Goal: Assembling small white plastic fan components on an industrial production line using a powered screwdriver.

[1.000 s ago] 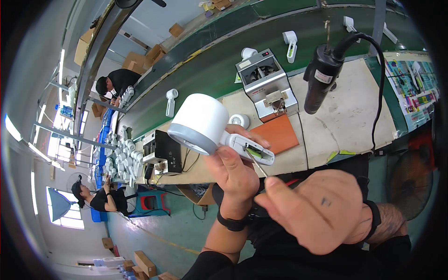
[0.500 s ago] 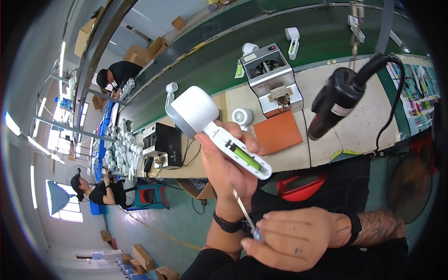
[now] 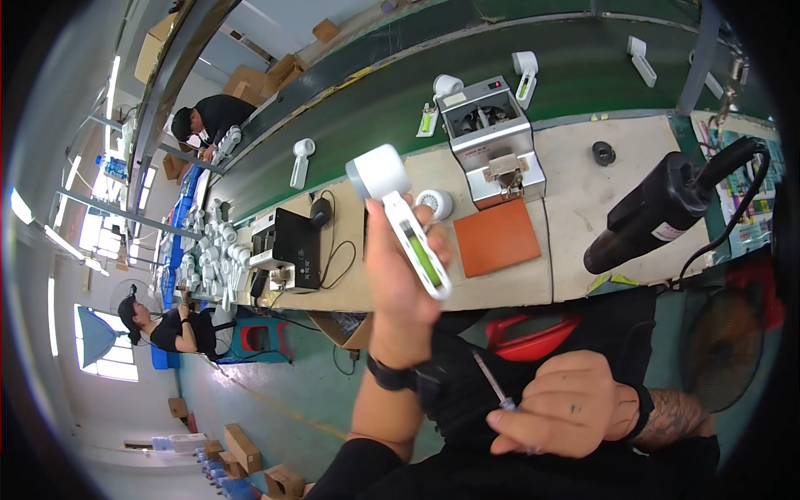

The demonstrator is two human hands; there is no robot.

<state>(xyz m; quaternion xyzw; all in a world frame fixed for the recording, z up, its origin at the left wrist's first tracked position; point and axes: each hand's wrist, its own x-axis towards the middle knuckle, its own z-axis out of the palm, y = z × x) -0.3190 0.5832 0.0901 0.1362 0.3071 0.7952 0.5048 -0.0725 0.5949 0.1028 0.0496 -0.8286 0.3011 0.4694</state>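
My left hand (image 3: 398, 279) is closed around the handle of a white handheld fan (image 3: 382, 173), raised over the bench's front edge. Its round head points up and to the left. The handle's back is uncovered, and a green battery (image 3: 426, 260) shows inside. Low at the right, my right hand (image 3: 567, 404) is closed on a screwdriver (image 3: 493, 380). The thin metal shaft points up and left, apart from the fan, and my fingers hide most of its grip.
A grey metal machine (image 3: 487, 117) stands on the bench behind an orange pad (image 3: 497, 237). At the right hangs a black power tool (image 3: 646, 215). Handheld fans lie on the green conveyor (image 3: 358, 125) and in a pile (image 3: 212, 267) at left. Two people sit along the line.
My left hand has lifted the fan a little and turned its handle steeper. My right hand has moved right and slightly up with the screwdriver. The hanging power tool has swung right.
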